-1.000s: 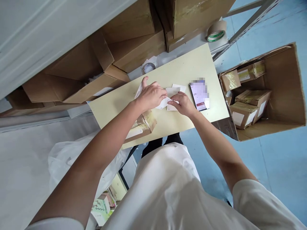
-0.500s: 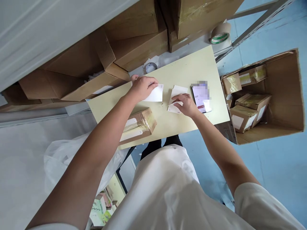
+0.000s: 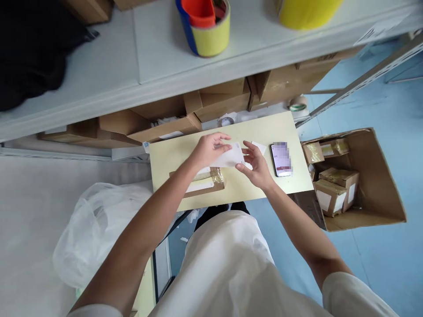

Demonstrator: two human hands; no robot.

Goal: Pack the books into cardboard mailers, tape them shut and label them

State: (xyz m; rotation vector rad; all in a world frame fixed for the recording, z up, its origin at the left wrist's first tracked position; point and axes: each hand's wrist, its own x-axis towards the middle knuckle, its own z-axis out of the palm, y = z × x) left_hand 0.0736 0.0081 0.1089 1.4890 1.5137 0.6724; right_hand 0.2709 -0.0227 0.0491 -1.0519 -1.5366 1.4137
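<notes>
My left hand [image 3: 212, 150] holds a small white paper slip [image 3: 233, 157] above the table, its thumb lying across the slip. At the slip's right end is my right hand [image 3: 256, 166], fingers spread and thumb at the lower corner; whether it touches the slip is hard to make out. Behind my right hand another white slip [image 3: 260, 147] lies on the table, partly covered. A taped cardboard box [image 3: 218, 179] with white labels rests below my left hand. To the right lies a phone [image 3: 280, 159] with its screen lit.
The pale yellow table [image 3: 271, 125] stands under a grey shelf [image 3: 158, 66] that bears a colourful cup [image 3: 211, 39]. Open cartons [image 3: 224, 105] line the back, with tape rolls [image 3: 226, 121] nearby. At right, a large carton [image 3: 380, 185] contains several small boxes. Clear plastic [image 3: 99, 229] bulges at left.
My left hand has carried its slip rightward, towards my right hand. My right hand has lifted off the other slip and its fingers have spread. The view has tilted up, showing the shelf.
</notes>
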